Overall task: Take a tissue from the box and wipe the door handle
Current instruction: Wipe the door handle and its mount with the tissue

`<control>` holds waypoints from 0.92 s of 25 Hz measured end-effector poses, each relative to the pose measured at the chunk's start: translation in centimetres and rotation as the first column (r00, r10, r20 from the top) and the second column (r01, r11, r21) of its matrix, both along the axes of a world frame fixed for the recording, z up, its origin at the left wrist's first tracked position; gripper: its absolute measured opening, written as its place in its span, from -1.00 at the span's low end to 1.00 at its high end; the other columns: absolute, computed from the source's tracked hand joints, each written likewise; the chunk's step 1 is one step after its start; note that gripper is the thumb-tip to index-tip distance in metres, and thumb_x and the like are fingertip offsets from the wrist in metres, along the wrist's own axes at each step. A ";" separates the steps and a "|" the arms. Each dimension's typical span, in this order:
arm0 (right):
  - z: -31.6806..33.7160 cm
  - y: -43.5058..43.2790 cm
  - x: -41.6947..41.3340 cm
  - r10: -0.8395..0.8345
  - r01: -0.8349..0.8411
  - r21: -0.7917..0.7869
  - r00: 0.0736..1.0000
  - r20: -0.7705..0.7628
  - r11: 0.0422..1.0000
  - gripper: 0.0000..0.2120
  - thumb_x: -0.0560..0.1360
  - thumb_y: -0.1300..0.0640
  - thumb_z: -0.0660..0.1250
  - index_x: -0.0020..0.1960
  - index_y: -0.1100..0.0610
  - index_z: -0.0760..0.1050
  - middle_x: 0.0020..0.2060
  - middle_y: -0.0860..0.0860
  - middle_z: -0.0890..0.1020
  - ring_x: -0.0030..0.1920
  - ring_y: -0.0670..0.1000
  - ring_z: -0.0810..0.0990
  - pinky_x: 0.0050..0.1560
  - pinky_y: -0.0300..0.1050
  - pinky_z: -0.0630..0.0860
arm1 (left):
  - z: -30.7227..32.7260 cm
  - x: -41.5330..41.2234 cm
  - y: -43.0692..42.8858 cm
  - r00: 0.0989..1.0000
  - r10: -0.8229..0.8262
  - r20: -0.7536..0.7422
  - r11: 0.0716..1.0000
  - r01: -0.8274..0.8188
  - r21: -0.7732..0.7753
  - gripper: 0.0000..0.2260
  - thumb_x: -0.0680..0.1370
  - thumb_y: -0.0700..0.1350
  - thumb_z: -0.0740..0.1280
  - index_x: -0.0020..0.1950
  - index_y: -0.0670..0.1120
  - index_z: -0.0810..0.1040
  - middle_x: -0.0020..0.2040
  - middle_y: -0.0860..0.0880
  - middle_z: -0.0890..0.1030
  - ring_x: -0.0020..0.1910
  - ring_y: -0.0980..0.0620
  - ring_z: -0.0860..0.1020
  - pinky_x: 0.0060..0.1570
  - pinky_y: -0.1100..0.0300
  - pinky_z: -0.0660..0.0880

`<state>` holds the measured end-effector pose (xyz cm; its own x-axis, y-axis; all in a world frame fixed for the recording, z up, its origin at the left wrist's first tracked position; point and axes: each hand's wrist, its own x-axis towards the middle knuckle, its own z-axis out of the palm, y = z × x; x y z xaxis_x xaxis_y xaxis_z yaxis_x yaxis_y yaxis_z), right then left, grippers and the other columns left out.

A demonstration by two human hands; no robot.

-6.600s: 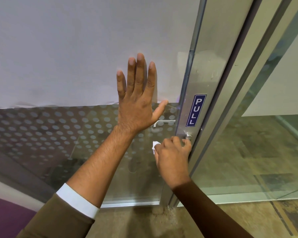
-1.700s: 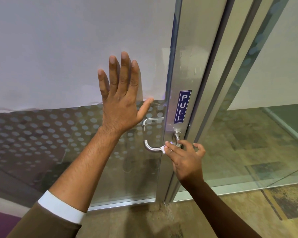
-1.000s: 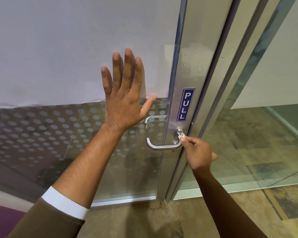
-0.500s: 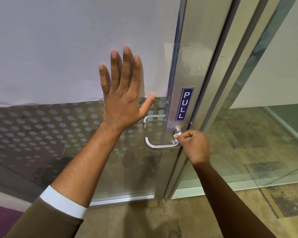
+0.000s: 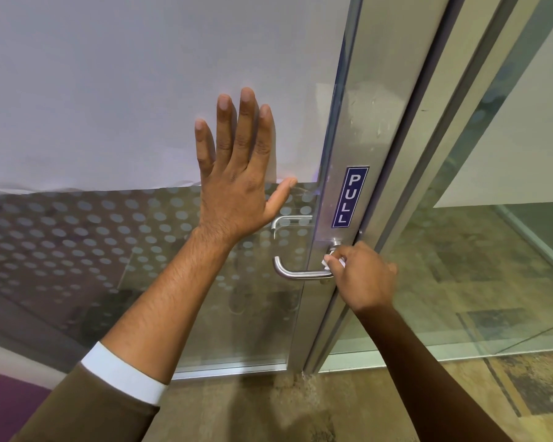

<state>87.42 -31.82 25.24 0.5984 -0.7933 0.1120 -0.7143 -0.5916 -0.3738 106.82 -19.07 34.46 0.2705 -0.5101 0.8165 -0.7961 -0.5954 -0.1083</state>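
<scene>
While left hand (image 5: 237, 189) lies flat on glass, right hand (image 5: 361, 275) grip closed on tissue (image 5: 332, 262) — pressed against door handle (image 5: 300, 274).

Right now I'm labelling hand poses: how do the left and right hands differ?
The left hand lies flat and open on the glass door; the right hand is curled around a tissue at the door handle. Left holds nothing; right grips. Both touch the door.

hands: 2, left hand (image 5: 237, 189) flat on glass, right hand (image 5: 363, 275) at lever | tissue (image 5: 331, 261): 1, in right fingers | door handle (image 5: 300, 273): 1 near side, left of right hand | second lever (image 5: 289, 220) behind glass: 1, under left thumb | PULL sticker (image 5: 350, 197): 1, above right hand | white cuff (image 5: 123, 373): 1, left arm
</scene>
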 end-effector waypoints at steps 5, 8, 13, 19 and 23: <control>0.5 -0.1 -2.2 0.224 -0.237 -0.078 0.964 -0.146 0.968 -0.79 0.67 -0.03 0.20 0.10 -0.18 0.62 -0.09 -0.08 0.52 0.01 0.04 0.59 0.01 0.03 0.33 | 0.1 0.1 0.0 1.000 0.009 -0.003 1.000 -0.009 0.000 -0.12 0.64 0.32 0.31 0.70 -0.27 0.16 0.67 -0.41 0.19 0.64 -0.47 0.12 0.58 -0.48 -0.01; 1.2 -1.8 -1.6 0.233 -0.239 -0.050 0.967 -0.101 0.970 -0.83 0.65 -0.06 0.26 0.14 -0.24 0.61 -0.10 -0.09 0.55 0.01 0.05 0.62 0.02 0.04 0.45 | 0.1 0.0 0.0 1.000 0.003 -0.007 1.000 -0.003 0.003 -0.12 0.64 0.32 0.30 0.71 -0.26 0.15 0.67 -0.40 0.18 0.65 -0.48 0.11 0.59 -0.47 -0.02; 0.3 -1.9 -2.9 0.401 -0.427 -0.115 0.896 -0.192 0.897 -0.69 0.64 0.07 0.27 0.28 -0.29 0.53 -0.14 -0.08 0.42 -0.11 0.03 0.53 -0.09 -0.02 0.40 | 0.0 0.1 0.0 1.000 0.000 -0.003 1.000 0.000 0.001 -0.12 0.64 0.33 0.30 0.71 -0.26 0.14 0.68 -0.40 0.17 0.65 -0.47 0.11 0.59 -0.45 -0.02; 2.3 -1.7 -1.7 0.375 -0.454 -0.139 0.844 -0.385 0.880 -0.64 0.58 0.18 0.23 0.17 -0.26 0.53 -0.01 -0.05 0.48 0.10 0.10 0.59 0.06 0.09 0.43 | 0.0 0.0 0.0 1.000 -0.009 -0.006 1.000 0.009 -0.001 -0.12 0.64 0.33 0.30 0.71 -0.25 0.14 0.68 -0.39 0.18 0.65 -0.47 0.12 0.59 -0.46 -0.02; 1.0 -0.5 -2.1 0.385 -0.435 -0.127 0.875 -0.294 0.892 -0.76 0.65 0.12 0.20 0.18 -0.17 0.53 -0.03 -0.07 0.54 0.05 0.10 0.64 -0.05 0.02 0.39 | 0.0 0.0 0.1 1.000 -0.014 -0.001 1.000 0.014 -0.011 -0.13 0.64 0.32 0.31 0.71 -0.26 0.15 0.68 -0.39 0.19 0.65 -0.46 0.13 0.59 -0.47 0.00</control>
